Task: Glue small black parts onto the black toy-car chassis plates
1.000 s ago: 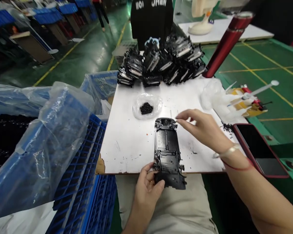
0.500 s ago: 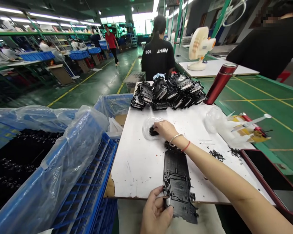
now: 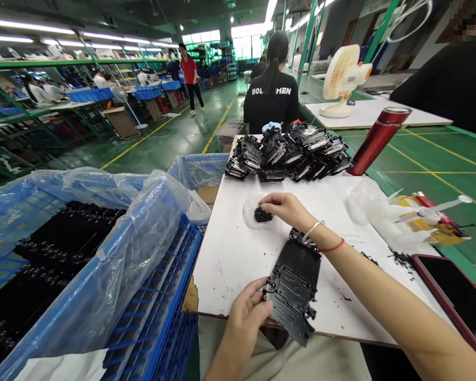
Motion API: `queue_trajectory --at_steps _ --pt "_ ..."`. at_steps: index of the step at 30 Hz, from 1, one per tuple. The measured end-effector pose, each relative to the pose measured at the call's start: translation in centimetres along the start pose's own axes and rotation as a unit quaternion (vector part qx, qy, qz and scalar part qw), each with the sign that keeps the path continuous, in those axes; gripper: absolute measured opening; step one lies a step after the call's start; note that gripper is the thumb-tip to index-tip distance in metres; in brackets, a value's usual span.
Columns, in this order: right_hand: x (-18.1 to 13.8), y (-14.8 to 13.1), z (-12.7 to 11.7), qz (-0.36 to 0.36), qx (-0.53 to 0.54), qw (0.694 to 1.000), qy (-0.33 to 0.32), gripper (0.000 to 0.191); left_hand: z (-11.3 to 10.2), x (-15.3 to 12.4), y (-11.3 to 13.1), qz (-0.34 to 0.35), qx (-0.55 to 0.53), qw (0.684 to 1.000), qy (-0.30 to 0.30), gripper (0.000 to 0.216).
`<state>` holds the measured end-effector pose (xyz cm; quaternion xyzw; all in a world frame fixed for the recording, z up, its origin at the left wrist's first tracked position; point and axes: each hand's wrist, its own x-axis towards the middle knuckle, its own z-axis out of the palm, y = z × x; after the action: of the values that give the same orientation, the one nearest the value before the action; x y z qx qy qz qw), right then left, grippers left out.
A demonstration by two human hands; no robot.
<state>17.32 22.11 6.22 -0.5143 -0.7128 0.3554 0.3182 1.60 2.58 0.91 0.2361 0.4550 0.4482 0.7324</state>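
Note:
My left hand grips the near corner of a long black plastic chassis part, which lies tilted on the white board with its near end over the board's front edge. My right hand reaches across it to a small clear bag of tiny black pieces, fingertips pinched down into the pile. Whether a piece is between the fingers cannot be made out. A bracelet and a red string circle that wrist.
A heap of black chassis parts fills the board's far edge beside a red flask. Blue crates lined with plastic hold black parts at left. A phone and syringe tools lie right. A seated person is ahead.
My right hand went from the chassis's far end to the bag of black pieces and stays there. My left hand has turned the chassis, swinging it askew. The view has lifted.

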Motion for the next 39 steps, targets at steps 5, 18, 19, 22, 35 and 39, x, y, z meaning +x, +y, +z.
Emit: queue_trajectory --at_steps 5,18,19,22,35,39 --pt "-4.2 -1.5 -1.4 0.016 0.080 0.995 -0.061 0.033 0.1 1.3 1.1 0.028 -0.018 0.999 0.000 0.047" --pt "-10.6 -2.0 -1.4 -0.004 0.001 0.993 -0.118 0.018 -0.1 3.2 0.5 0.110 0.035 0.993 0.014 0.046" --pt "-10.7 -2.0 -1.3 -0.024 -0.021 0.993 -0.115 0.014 -0.2 3.1 0.5 0.113 0.052 0.992 0.015 0.045" --pt "-11.0 -2.1 -0.8 -0.094 -0.073 0.987 -0.109 0.011 -0.3 3.0 0.7 0.123 0.084 0.989 0.011 0.044" --pt "-11.3 -1.5 -0.2 -0.286 -0.250 0.920 -0.098 0.015 -0.4 3.2 0.1 0.103 0.054 0.993 -0.022 0.052" --pt "-11.2 -1.4 0.1 -0.321 -0.286 0.900 -0.071 0.010 -0.4 3.3 0.1 0.103 0.054 0.993 -0.028 0.053"
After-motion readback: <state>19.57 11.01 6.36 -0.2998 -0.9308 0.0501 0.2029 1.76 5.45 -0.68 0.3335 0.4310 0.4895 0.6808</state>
